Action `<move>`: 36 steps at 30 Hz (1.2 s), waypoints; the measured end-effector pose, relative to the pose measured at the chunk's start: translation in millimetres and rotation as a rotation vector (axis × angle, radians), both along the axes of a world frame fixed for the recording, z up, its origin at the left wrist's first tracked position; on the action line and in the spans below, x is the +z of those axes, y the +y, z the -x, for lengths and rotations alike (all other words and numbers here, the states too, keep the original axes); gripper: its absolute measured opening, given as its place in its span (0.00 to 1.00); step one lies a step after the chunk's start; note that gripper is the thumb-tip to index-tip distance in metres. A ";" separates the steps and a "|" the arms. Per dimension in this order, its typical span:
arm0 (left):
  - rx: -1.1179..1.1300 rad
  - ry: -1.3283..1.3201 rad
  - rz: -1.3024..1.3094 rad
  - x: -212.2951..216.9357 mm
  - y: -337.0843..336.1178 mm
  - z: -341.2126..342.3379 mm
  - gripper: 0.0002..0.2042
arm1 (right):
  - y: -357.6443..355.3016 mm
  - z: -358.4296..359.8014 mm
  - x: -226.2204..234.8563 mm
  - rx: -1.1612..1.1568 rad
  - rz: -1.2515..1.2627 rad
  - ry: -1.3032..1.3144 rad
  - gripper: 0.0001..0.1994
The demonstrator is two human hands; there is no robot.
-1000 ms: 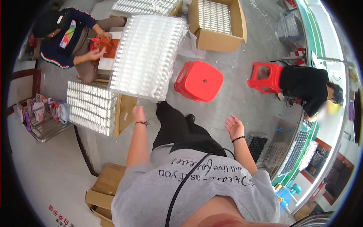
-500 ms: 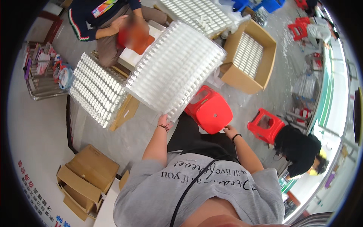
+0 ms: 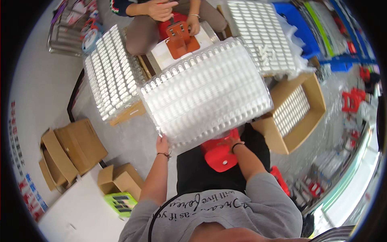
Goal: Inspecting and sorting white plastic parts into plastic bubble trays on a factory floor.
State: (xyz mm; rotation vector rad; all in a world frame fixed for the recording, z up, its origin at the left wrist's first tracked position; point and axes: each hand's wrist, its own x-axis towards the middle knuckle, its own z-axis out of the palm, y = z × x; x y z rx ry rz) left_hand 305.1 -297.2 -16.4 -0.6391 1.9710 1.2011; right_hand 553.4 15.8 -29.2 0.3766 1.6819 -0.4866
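A large clear plastic tray [image 3: 207, 94], covered with rows of white oval pieces seen hazily through the plastic, spreads out in front of me. My left hand [image 3: 162, 146] pinches its near left corner. Under the tray's near edge, a red plastic stool [image 3: 221, 159] is partly hidden. My right hand [image 3: 229, 143] is on the stool, fingers laid over its side. The legs of the stool do not show.
Across from me a seated person's hand [image 3: 161, 10] is beside an orange-brown fixture [image 3: 182, 40]. Stacked trays of white pieces [image 3: 113, 74] stand left, others [image 3: 262, 36] far right. An open carton [image 3: 310, 125] stands right; empty cartons [image 3: 74, 153] lie left.
I have turned and moved closer to the work place. The tray has swung more crosswise, still in my left hand. My right hand has shifted from the stool's edge onto its side.
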 end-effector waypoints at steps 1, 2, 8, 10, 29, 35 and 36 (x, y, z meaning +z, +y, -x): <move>-0.020 0.115 -0.016 -7.9 -23.5 -2.1 0.17 | 2.6 16.2 -1.7 0.139 0.183 -0.010 0.44; -0.047 0.232 -0.045 -18.3 -29.6 -6.8 0.15 | -9.5 -17.5 -23.6 0.132 0.126 0.372 0.44; 0.319 0.365 -0.006 21.5 37.9 -40.5 0.18 | 19.1 -33.6 -101.9 0.049 0.433 0.013 0.33; 0.273 0.375 0.115 24.4 37.6 -43.2 0.21 | 26.2 -36.6 -112.0 0.240 0.477 0.162 0.34; -0.180 0.802 0.364 5.6 27.7 -17.9 0.21 | 34.9 38.2 -42.7 0.349 0.347 0.624 0.21; 0.048 0.576 0.130 20.6 17.8 -56.0 0.30 | 60.5 -23.3 58.1 -0.503 0.589 0.794 0.19; 0.010 0.528 0.199 9.9 10.2 -64.5 0.32 | 60.3 -35.7 76.6 -0.775 0.645 0.636 0.18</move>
